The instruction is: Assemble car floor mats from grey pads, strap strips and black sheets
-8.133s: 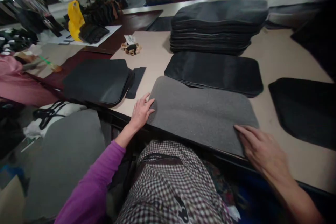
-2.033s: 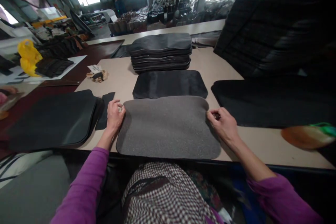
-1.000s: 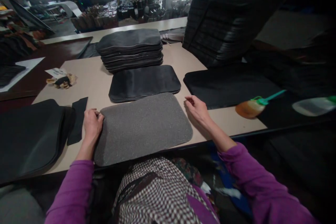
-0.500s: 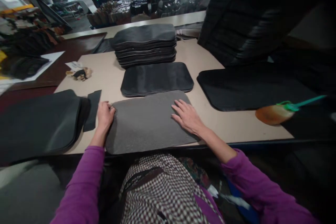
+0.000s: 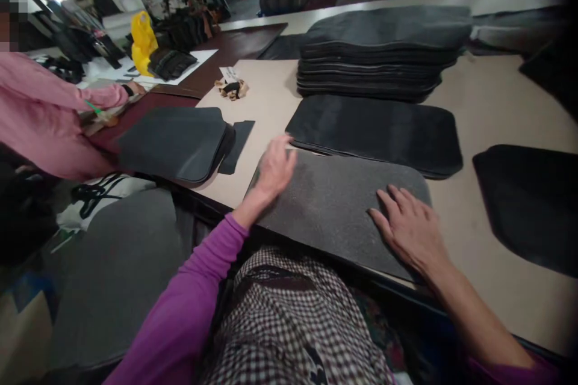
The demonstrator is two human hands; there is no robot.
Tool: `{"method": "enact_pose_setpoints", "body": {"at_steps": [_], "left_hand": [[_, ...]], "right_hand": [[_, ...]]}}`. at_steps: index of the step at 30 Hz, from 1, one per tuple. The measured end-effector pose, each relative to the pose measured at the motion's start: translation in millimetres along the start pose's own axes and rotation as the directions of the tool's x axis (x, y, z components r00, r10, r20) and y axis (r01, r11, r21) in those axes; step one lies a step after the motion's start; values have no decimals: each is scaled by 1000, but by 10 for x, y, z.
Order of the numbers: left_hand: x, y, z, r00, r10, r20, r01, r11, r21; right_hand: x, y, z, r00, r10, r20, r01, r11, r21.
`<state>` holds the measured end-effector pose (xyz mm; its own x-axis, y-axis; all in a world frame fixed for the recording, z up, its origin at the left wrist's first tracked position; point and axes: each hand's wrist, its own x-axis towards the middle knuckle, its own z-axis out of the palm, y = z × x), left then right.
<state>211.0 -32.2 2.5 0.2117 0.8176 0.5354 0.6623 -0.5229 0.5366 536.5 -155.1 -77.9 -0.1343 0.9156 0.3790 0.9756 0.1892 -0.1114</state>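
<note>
A grey sheet (image 5: 334,204) with rounded corners lies on the table in front of me, its near side along the table edge. My left hand (image 5: 274,168) is at the sheet's left end, slightly blurred, with fingers loosely bent and thumb apart; it holds nothing that I can see. Flat on the sheet's right part rests my right hand (image 5: 413,225), its fingers spread. Just beyond the sheet is a low pile of black rounded sheets (image 5: 374,132). Behind that stands a taller stack of black sheets (image 5: 379,69).
To the left lie another pile of dark sheets (image 5: 174,141) and a narrow black strip (image 5: 237,147). Small scraps (image 5: 232,89) sit further back. More black sheets (image 5: 535,204) are at the right. A person in a pink sleeve (image 5: 103,96) is at the far left, near a yellow object (image 5: 143,42).
The view has swung left, bringing in the person in pink. My left hand has shifted up toward the sheet's far left corner. My right hand still lies on the sheet.
</note>
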Motion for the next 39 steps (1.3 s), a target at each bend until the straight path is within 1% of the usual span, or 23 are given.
{"method": "enact_pose_setpoints", "body": {"at_steps": [1,2,3,4,5,6,8,10,15,17,18,20,22,23,24,25,26,27,29,30,32,36,39], "left_hand": [[-135,265,146,991,81,106,-78,997,-30],[-270,504,303,955,167,246,-160,986,-46],[-394,700,454,897,237,372,-239,970,-42],[-498,840,585,865,244,439,-273,962,2],[-578,918,683,846,225,484,-289,956,61],[-633,935,738,840,197,506,-296,947,124],[-681,814,717,856,131,501,-279,932,233],[-689,557,550,876,74,477,-242,922,301],[-805,-201,-127,908,-128,399,-56,906,420],[-905,-414,-379,917,-223,330,45,881,471],[-955,-472,-480,923,-266,278,98,861,499],[-1045,-460,-597,938,-310,155,181,818,547],[-1113,-264,-565,957,-277,89,182,808,561],[-1138,-112,-491,966,-233,112,135,824,550],[-1158,57,-388,969,-177,175,61,851,522],[-1172,227,-266,958,-104,268,-36,880,473],[-1183,382,-140,932,-23,361,-138,900,413],[-1191,507,-24,906,37,422,-209,906,369],[-1214,640,131,873,91,479,-276,902,333],[-1230,644,156,873,85,481,-276,899,341],[-1270,555,105,877,56,478,-257,895,366],[-1360,216,-208,873,-10,487,-208,896,392],[-1446,0,-418,884,-70,462,-152,892,426]], "right_hand": [[-4,5,5,1000,-1,-6,1,1000,2],[-8,13,11,1000,-3,-9,3,1000,4],[-11,24,17,1000,-7,-11,7,1000,5],[-15,35,23,1000,-11,-12,11,1000,3],[-19,46,29,1000,-15,-8,15,1000,-1],[-23,56,32,1000,-19,-2,19,1000,-6],[-29,71,33,1000,-17,10,17,1000,-13],[-34,79,29,1000,-12,20,12,1000,-10],[-38,72,19,1000,-2,11,2,1000,-3],[-37,55,14,1000,4,-1,-4,1000,9],[-36,43,8,1000,6,-6,-6,1000,17],[-32,15,-8,1000,4,-8,-4,1000,25],[-28,-11,-30,1000,6,8,-6,1000,12],[-26,-21,-42,1000,11,20,-11,1000,-3],[-24,-27,-54,999,18,35,-17,1000,-21],[-23,-30,-64,998,26,49,-24,999,-41],[-22,-31,-73,997,31,65,-28,998,-59],[-21,-29,-81,996,35,80,-29,997,-73],[-21,-24,-93,994,41,100,-32,996,-89],[-23,-21,-98,993,43,108,-33,995,-89],[-29,-16,-105,992,47,120,-38,996,-77],[-40,9,-98,989,54,140,-49,998,-44],[-44,31,-84,989,56,140,-50,998,-45]]}}
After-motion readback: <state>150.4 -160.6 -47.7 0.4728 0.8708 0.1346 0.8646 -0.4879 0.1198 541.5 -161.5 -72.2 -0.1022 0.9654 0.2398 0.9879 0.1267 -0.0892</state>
